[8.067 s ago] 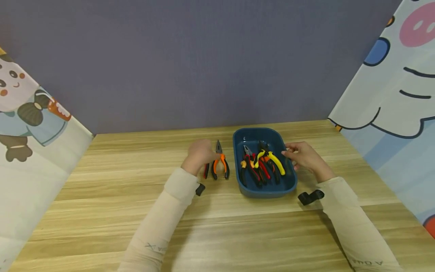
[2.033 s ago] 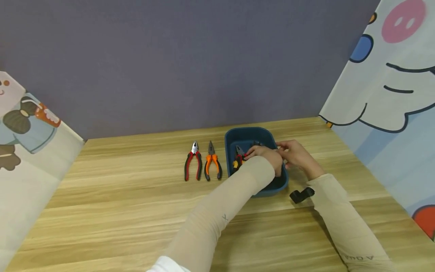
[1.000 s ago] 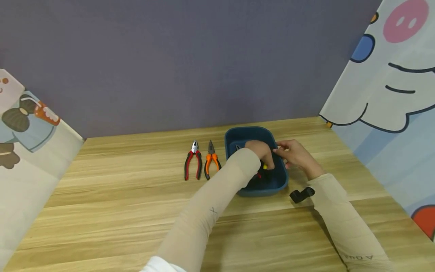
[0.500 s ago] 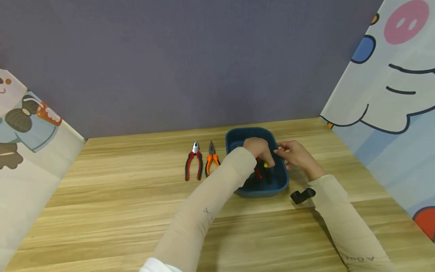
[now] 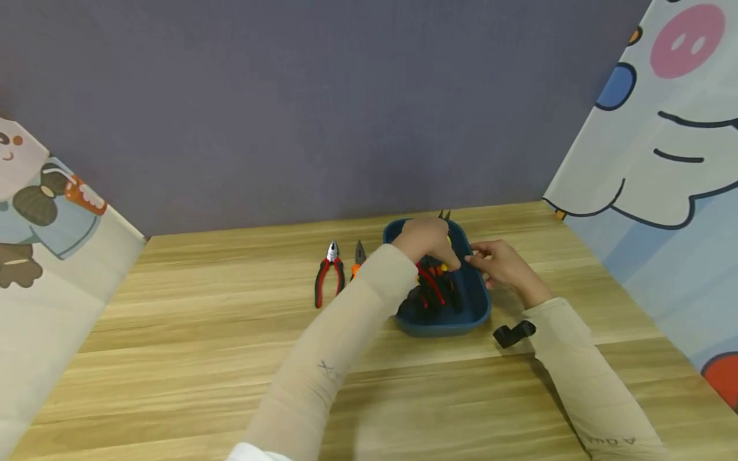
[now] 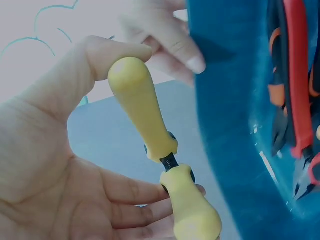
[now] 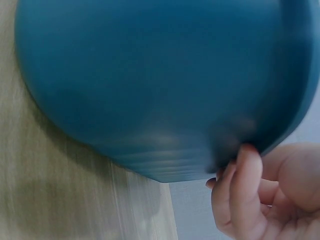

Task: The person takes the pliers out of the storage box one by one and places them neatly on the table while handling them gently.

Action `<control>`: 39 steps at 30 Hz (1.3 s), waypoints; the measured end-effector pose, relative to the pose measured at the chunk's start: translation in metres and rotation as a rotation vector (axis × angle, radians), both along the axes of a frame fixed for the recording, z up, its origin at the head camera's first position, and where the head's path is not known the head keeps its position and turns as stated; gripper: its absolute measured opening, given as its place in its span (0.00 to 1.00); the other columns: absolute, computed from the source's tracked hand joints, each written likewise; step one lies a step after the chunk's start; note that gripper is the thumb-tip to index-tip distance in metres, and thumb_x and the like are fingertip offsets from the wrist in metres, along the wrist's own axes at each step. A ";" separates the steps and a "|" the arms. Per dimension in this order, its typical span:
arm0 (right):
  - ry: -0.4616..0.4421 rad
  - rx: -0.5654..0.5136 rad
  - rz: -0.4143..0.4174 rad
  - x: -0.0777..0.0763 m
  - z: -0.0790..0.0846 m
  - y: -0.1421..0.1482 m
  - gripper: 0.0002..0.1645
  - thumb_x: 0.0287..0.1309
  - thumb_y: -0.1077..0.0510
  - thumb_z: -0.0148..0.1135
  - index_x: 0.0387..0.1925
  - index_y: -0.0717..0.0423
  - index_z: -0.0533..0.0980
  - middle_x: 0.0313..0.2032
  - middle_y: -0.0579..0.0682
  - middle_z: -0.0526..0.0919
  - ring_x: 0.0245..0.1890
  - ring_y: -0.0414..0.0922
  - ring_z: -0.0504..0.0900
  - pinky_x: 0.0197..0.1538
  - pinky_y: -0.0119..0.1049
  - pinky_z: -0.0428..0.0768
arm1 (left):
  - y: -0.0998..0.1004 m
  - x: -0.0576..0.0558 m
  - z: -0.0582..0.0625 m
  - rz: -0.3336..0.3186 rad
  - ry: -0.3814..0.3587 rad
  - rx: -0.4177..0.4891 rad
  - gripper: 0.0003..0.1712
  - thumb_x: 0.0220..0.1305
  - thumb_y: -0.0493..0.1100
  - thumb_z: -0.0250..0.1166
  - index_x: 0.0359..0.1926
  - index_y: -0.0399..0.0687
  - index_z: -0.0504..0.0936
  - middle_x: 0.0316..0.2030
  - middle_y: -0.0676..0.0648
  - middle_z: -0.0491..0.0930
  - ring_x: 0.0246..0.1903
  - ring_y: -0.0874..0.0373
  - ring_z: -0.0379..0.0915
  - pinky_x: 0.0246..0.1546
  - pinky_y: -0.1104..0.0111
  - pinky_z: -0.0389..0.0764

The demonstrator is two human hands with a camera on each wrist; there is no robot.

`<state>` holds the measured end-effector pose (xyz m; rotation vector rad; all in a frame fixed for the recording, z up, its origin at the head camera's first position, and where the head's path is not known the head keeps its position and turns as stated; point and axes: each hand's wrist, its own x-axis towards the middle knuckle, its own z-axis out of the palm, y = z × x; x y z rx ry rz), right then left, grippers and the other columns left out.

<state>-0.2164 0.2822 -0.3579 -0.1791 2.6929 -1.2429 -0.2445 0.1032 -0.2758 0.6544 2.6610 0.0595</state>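
My left hand point(image 5: 428, 239) pinches yellow-handled pliers point(image 6: 137, 107) above the far part of a blue plastic bin point(image 5: 441, 330). In the left wrist view the thumb presses one handle end and the fingers lie against the other handle; the dark tips point(image 5: 444, 215) show past the hand in the head view. My right hand point(image 5: 508, 270) grips the bin's right rim between thumb and fingers. Inside the bin lie several more pliers with red, black and orange handles point(image 6: 299, 75), partly hidden by the left hand and forearm.
On the wooden table point(image 5: 190, 333), left of the bin, red-and-black pliers point(image 5: 332, 253) and orange-handled pliers point(image 5: 359, 253) lie side by side, tips away. The left sleeve covers much of the orange pair. A grey panel point(image 5: 346, 115) stands behind the table.
The left hand went from the pliers on the table into the bin, then rose and shifted away and left with the yellow-handled pliers. My right hand stays on the rim.
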 end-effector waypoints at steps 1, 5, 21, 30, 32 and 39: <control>-0.002 -0.001 -0.001 0.000 0.000 0.000 0.28 0.65 0.60 0.54 0.60 0.76 0.65 0.33 0.59 0.78 0.14 0.43 0.75 0.20 0.42 0.79 | -0.003 0.000 0.002 -0.007 0.001 0.008 0.36 0.52 0.61 0.66 0.61 0.56 0.71 0.52 0.55 0.74 0.38 0.61 0.72 0.33 0.71 0.74; -0.005 -0.002 -0.004 0.000 0.000 0.000 0.28 0.65 0.59 0.54 0.60 0.76 0.64 0.33 0.59 0.77 0.13 0.43 0.75 0.20 0.42 0.79 | -0.015 0.000 0.008 -0.012 0.009 0.025 0.40 0.52 0.62 0.65 0.64 0.54 0.68 0.57 0.53 0.72 0.41 0.60 0.73 0.34 0.70 0.75; 0.027 -0.032 0.000 0.002 -0.004 0.000 0.28 0.64 0.61 0.55 0.59 0.76 0.65 0.33 0.59 0.77 0.11 0.40 0.73 0.18 0.42 0.78 | -0.059 0.009 0.004 0.023 0.009 0.151 0.23 0.48 0.59 0.70 0.24 0.49 0.70 0.22 0.54 0.65 0.21 0.60 0.58 0.20 0.70 0.61; 0.028 -0.037 -0.001 0.002 -0.005 -0.002 0.28 0.64 0.61 0.55 0.59 0.77 0.65 0.32 0.58 0.77 0.12 0.42 0.74 0.18 0.42 0.78 | -0.091 0.014 -0.004 0.053 0.014 0.215 0.24 0.48 0.57 0.72 0.18 0.50 0.67 0.18 0.54 0.60 0.17 0.61 0.55 0.17 0.70 0.58; 0.023 -0.038 -0.005 0.002 -0.004 -0.002 0.28 0.64 0.61 0.55 0.59 0.76 0.65 0.33 0.59 0.76 0.11 0.42 0.73 0.18 0.43 0.78 | -0.098 0.015 -0.006 0.065 0.010 0.220 0.27 0.48 0.57 0.72 0.14 0.51 0.64 0.15 0.54 0.57 0.15 0.61 0.51 0.16 0.70 0.56; 0.008 -0.041 -0.018 0.001 -0.003 0.000 0.27 0.64 0.61 0.55 0.59 0.75 0.66 0.33 0.59 0.76 0.12 0.41 0.73 0.19 0.43 0.79 | -0.118 0.020 -0.011 0.108 0.049 0.249 0.30 0.47 0.57 0.71 0.11 0.53 0.59 0.16 0.55 0.54 0.15 0.61 0.47 0.17 0.69 0.55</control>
